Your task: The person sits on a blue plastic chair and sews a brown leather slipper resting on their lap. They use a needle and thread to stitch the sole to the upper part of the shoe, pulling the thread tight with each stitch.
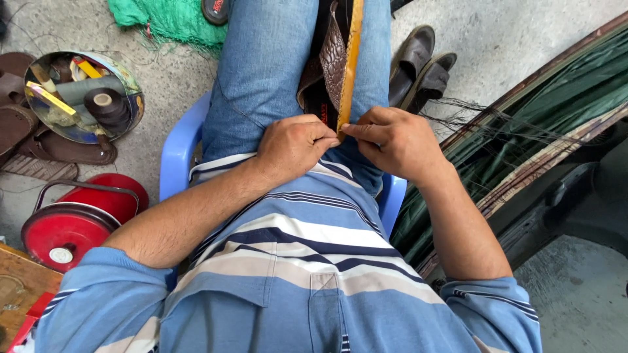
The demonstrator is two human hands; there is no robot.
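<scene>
A brown sandal [332,59] with an embossed strap and a tan sole edge stands on its side between my knees, clamped in my lap. My left hand [292,145] pinches the near end of the sole from the left, fingers closed on it. My right hand [390,139] grips the same end from the right, thumb and forefinger meeting the left fingertips. I sit on a blue plastic chair [178,151], in blue jeans and a striped shirt.
A round tin [134,88] of thread spools and small tools sits on the concrete at left, next to brown sandals [19,124]. A red round container [62,232] lies below it. A dark pair of shoes [418,65] stands at right, green netting [167,19] at top.
</scene>
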